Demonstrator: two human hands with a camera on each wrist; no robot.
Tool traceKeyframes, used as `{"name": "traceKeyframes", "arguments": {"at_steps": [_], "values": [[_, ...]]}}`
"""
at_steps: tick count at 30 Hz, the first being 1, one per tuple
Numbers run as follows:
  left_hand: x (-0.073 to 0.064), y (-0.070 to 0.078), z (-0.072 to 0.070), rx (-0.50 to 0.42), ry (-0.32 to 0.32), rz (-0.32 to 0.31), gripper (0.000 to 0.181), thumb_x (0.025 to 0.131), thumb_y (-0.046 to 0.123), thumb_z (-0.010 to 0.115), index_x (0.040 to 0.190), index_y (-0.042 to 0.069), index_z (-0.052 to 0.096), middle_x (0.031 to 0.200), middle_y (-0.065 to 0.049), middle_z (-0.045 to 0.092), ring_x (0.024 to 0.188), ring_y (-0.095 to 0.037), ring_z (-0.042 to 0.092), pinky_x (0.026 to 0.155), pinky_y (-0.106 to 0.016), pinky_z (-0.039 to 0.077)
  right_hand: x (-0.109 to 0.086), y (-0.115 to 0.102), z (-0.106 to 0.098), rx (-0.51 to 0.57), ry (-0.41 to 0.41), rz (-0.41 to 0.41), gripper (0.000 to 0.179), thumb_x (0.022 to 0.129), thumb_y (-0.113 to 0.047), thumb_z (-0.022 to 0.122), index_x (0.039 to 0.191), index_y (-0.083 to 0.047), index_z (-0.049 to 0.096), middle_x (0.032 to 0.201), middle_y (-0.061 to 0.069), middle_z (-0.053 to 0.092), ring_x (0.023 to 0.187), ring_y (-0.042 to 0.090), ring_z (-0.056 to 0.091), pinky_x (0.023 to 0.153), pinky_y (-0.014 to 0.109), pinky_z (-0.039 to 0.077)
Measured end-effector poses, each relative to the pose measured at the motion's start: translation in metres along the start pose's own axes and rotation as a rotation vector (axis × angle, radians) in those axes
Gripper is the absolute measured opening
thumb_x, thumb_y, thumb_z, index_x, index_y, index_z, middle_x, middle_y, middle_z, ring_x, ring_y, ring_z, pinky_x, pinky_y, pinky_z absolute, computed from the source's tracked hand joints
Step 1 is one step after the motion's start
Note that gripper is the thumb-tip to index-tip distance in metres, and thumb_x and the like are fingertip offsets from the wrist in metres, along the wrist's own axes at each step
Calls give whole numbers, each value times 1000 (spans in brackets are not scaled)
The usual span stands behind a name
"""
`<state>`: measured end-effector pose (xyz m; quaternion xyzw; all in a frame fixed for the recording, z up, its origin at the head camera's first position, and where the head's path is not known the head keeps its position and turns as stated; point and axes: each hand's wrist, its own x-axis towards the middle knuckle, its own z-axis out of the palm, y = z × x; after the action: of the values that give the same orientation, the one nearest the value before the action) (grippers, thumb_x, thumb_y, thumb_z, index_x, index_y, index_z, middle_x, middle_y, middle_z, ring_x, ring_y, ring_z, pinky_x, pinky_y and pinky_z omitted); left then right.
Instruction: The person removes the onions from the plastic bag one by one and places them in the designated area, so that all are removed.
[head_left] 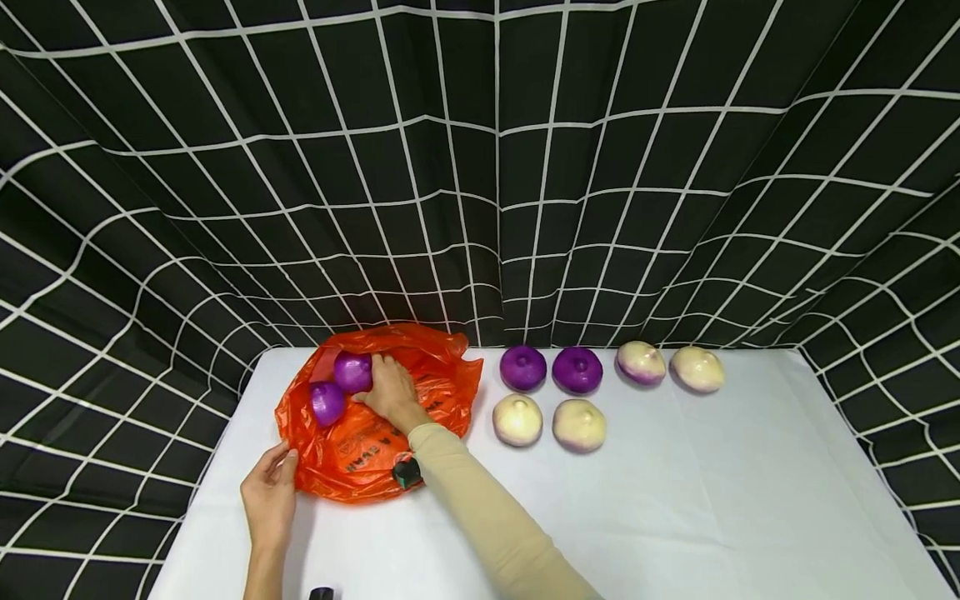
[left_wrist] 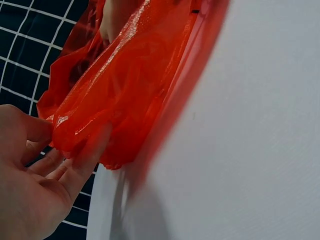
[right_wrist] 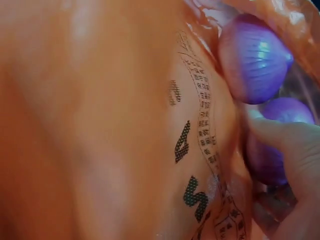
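Observation:
A red plastic bag [head_left: 360, 450] with dark printing lies spread open at the left of the white table. My left hand [head_left: 270, 492] pinches its near left rim; in the left wrist view the thumb and fingers [left_wrist: 92, 150] meet at the bag's edge. Inside the bag are two shiny purple onions, the nearer one [head_left: 327, 403] and the farther one [head_left: 351, 372]. My right hand [head_left: 390, 390] reaches in over the bag and grips the farther onion, its thumb [right_wrist: 270, 127] across that onion in the right wrist view.
Right of the bag, two purple onions [head_left: 522, 368] and several cream bulbs tinged purple [head_left: 517, 420] stand in two rows. A small black-and-green object [head_left: 407, 473] shows by my right forearm. Black grid-lined curtains [head_left: 495, 167] enclose the table [head_left: 712, 483].

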<state>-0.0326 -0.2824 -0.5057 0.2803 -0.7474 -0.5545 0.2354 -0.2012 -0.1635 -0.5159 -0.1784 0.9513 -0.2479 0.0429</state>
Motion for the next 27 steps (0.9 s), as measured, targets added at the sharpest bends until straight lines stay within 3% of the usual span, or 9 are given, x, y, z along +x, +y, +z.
{"name": "traceKeyframes", "arguments": {"at_steps": [11, 18, 27], "values": [[-4, 19, -7, -8, 7, -13, 23, 86, -1, 55, 108, -10, 59, 81, 22, 56, 67, 9, 57, 57, -7, 46, 1, -10, 8, -10, 43, -40, 67, 64, -54, 74, 111, -14, 49, 98, 0, 55, 89, 17, 56, 80, 28, 45], [-3, -6, -5, 19, 13, 27, 24, 88, 4, 55, 109, -8, 59, 83, 28, 54, 70, 12, 56, 61, -5, 45, -5, -3, 9, -14, 70, -50, 62, 68, -47, 75, 113, -14, 50, 99, 2, 55, 92, 17, 56, 80, 28, 47], [-1, -5, -3, -27, 31, 7, 25, 88, 1, 53, 110, -10, 57, 82, 25, 55, 72, 11, 57, 63, -4, 45, -23, 12, -8, -12, 80, -87, 76, 65, -43, 78, 126, -18, 40, 113, 5, 51, 102, 20, 54, 83, 33, 48]]}}
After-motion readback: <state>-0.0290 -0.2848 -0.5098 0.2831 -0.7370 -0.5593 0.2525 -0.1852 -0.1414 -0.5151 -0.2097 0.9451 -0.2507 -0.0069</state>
